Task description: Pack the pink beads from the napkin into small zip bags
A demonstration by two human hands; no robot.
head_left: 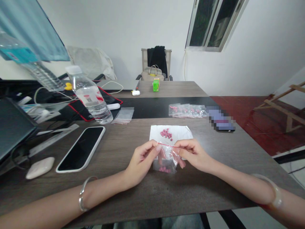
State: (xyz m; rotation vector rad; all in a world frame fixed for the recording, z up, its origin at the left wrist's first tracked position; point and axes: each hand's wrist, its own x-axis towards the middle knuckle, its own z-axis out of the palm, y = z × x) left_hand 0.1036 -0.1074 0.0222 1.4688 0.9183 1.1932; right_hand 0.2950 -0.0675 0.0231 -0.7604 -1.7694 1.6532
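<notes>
A small clear zip bag [166,156] with a red strip along its top hangs between my two hands, with several pink pills [164,169] at its bottom. My left hand [144,159] pinches the left end of the strip between thumb and fingers. At the right end, my right hand [193,154] is closed on the bag the same way. Just beyond my hands lies a white paper sheet [183,132] bearing a loose cluster of pink pills [166,134]. Part of the sheet is hidden behind the bag and my fingers.
Filled zip bags [187,110] lie in a row at the back right beside a blurred phone [220,119]. Left are flat zip bags [125,115], a water bottle [89,95], a white-edged phone [81,149], a mouse [40,167] and a laptop [14,127]. A green box [156,85] stands farther back.
</notes>
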